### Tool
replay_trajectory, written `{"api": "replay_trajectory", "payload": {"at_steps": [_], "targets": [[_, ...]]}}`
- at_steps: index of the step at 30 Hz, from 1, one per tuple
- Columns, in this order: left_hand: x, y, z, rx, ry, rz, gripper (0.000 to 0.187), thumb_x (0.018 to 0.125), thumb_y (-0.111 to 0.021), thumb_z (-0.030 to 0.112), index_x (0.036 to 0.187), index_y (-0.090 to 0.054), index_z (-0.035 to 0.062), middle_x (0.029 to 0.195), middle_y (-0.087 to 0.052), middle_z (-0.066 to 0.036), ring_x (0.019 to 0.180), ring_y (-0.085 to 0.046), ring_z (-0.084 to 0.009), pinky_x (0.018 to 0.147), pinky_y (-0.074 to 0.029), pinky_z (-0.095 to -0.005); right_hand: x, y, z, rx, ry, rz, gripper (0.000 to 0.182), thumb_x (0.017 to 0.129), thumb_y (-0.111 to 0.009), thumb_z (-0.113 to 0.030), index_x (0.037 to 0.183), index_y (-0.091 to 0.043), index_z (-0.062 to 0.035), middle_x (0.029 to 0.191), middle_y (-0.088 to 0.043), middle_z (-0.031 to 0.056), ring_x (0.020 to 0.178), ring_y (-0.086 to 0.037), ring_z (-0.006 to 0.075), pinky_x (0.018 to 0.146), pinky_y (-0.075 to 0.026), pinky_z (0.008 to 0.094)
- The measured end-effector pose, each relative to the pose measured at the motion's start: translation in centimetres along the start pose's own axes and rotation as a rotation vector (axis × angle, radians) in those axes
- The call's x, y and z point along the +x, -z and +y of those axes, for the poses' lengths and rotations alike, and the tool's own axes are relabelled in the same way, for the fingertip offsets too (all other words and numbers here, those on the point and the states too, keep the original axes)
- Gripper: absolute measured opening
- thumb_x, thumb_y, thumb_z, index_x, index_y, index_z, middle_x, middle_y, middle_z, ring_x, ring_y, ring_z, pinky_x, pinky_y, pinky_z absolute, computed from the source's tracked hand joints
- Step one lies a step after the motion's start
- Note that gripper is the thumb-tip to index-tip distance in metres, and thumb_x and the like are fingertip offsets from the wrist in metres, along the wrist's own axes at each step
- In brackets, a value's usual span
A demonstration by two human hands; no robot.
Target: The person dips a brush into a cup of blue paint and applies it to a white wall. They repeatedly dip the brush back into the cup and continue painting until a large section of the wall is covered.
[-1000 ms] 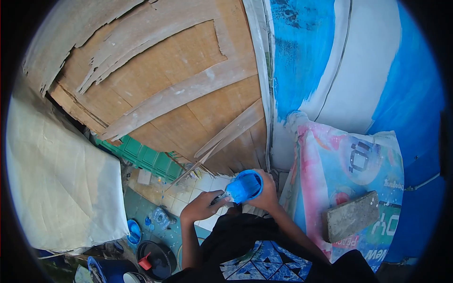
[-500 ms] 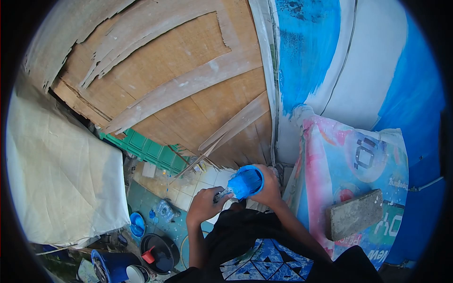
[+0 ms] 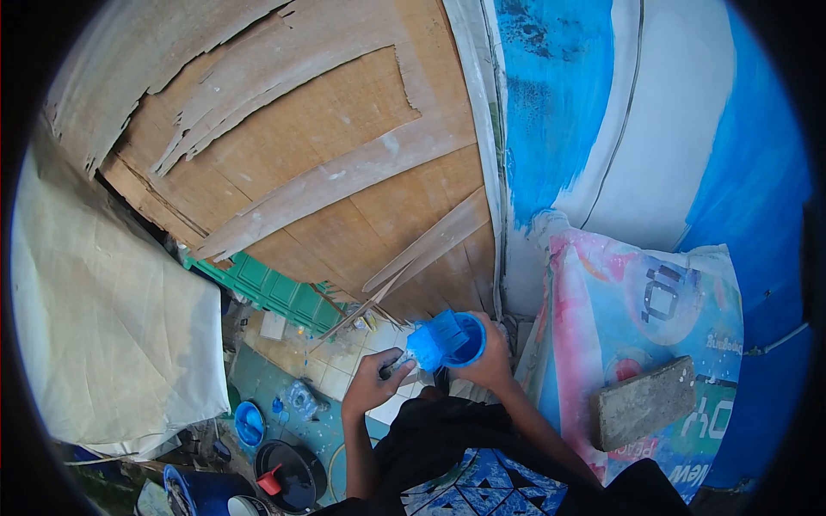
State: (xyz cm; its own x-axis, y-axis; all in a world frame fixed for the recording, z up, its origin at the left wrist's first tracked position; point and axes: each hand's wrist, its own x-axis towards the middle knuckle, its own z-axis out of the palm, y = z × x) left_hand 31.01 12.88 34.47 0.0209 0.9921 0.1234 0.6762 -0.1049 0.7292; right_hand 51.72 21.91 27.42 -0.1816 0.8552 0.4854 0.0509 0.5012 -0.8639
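My left hand (image 3: pixel 372 381) is closed round the handle of a paintbrush (image 3: pixel 430 341), whose broad head is thickly coated in bright blue paint. The bristles overlap the left rim of a small blue paint cup (image 3: pixel 471 342). That cup is gripped by my right hand (image 3: pixel 492 359), fingers wrapped round its far side and base. Blue paint coats the inside of the cup. Both hands are close together in front of my body, above the tiled floor.
A partly blue-painted wall (image 3: pixel 551 112) rises ahead, beside a worn plywood panel (image 3: pixel 344 172). To the right, a printed tarp (image 3: pixel 585 344) carries a concrete block (image 3: pixel 644 402). Lower left stand a blue paint container (image 3: pixel 249 423) and a black basin (image 3: pixel 297 490) with a red dipper (image 3: pixel 270 480).
The brush head has shifted left, from within the cup's mouth to over its rim, showing more of the cup's inside. My view has tilted slightly.
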Motion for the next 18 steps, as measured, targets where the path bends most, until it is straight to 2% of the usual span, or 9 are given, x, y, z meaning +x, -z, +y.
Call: {"api": "replay_trajectory", "payload": {"at_steps": [2, 6, 10, 11, 13, 15, 18], "targets": [[0.5, -0.5, -0.2, -0.062, 0.032, -0.019, 0.032, 0.092, -0.067, 0.025, 0.078, -0.058, -0.0019, 0.057, -0.037, -0.006, 0.054, -0.031, -0.0103, 0.049, -0.030, -0.0317, 0.1, 0.2, -0.5, -0.039, 0.005, 0.016, 0.071, 0.052, -0.087, -0.021, 0.115, -0.057, -0.0087, 0.101, -0.066, 0.0116, 0.096, -0.063, 0.0336, 0.086, -0.045, 0.0434], [1.9, -1.7, -0.5, -0.193, 0.048, -0.040, 0.028, 0.093, -0.066, 0.023, 0.081, -0.059, -0.0007, 0.061, -0.042, -0.002, 0.059, -0.034, -0.0083, 0.052, -0.032, -0.0302, -0.3, -0.2, 0.8, 0.000, -0.023, 0.071, 0.069, 0.054, -0.089, -0.025, 0.113, -0.057, -0.0083, 0.099, -0.066, 0.0134, 0.091, -0.065, 0.0345, 0.081, -0.049, 0.0435], [6.3, -0.9, 5.9, -0.438, -0.016, -0.078, 0.027, 0.099, -0.058, 0.026, 0.091, -0.059, 0.0004, 0.066, -0.047, 0.003, 0.062, -0.041, -0.0041, 0.054, -0.035, -0.0239, -0.1, -0.3, 0.9, 0.079, -0.050, 0.079, 0.068, 0.056, -0.090, -0.026, 0.112, -0.056, -0.0081, 0.099, -0.066, 0.0140, 0.091, -0.066, 0.0325, 0.080, -0.051, 0.0427], [7.9, -0.4, 7.4, -0.498, -0.039, -0.145, 0.027, 0.101, -0.054, 0.028, 0.100, -0.057, 0.0010, 0.068, -0.049, 0.003, 0.061, -0.044, -0.0041, 0.054, -0.036, -0.0222, -0.3, -0.3, 1.2, 0.066, -0.043, 0.085, 0.068, 0.056, -0.090, -0.026, 0.112, -0.056, -0.0081, 0.099, -0.067, 0.0138, 0.092, -0.067, 0.0317, 0.081, -0.051, 0.0423], [11.6, 0.2, 12.4, -0.674, -0.128, -0.211, 0.026, 0.102, -0.051, 0.026, 0.108, -0.053, 0.0015, 0.071, -0.049, 0.002, 0.060, -0.045, -0.0060, 0.053, -0.037, -0.0229, -0.4, -0.1, 1.5, 0.026, -0.038, 0.089, 0.067, 0.057, -0.090, -0.027, 0.112, -0.056, -0.0082, 0.100, -0.067, 0.0134, 0.094, -0.067, 0.0312, 0.081, -0.051, 0.0419], [16.0, 0.6, 17.0, -0.799, -0.262, -0.240, 0.025, 0.103, -0.050, 0.025, 0.111, -0.050, 0.0016, 0.072, -0.049, 0.000, 0.059, -0.047, -0.0073, 0.052, -0.040, -0.0242, -0.3, 0.2, 1.2, -0.025, -0.030, 0.090, 0.066, 0.058, -0.090, -0.028, 0.112, -0.056, -0.0084, 0.100, -0.067, 0.0132, 0.095, -0.067, 0.0316, 0.082, -0.051, 0.0420], [23.7, 1.4, 25.0, -0.757, -0.486, -0.217, 0.028, 0.103, -0.047, 0.027, 0.116, -0.048, 0.0018, 0.072, -0.047, -0.001, 0.058, -0.046, -0.0094, 0.051, -0.039, -0.0249, -0.1, 0.9, 0.4, -0.085, -0.024, 0.101, 0.068, 0.058, -0.090, -0.030, 0.112, -0.056, -0.0083, 0.101, -0.067, 0.0134, 0.096, -0.066, 0.0336, 0.081, -0.051, 0.0427]]}}
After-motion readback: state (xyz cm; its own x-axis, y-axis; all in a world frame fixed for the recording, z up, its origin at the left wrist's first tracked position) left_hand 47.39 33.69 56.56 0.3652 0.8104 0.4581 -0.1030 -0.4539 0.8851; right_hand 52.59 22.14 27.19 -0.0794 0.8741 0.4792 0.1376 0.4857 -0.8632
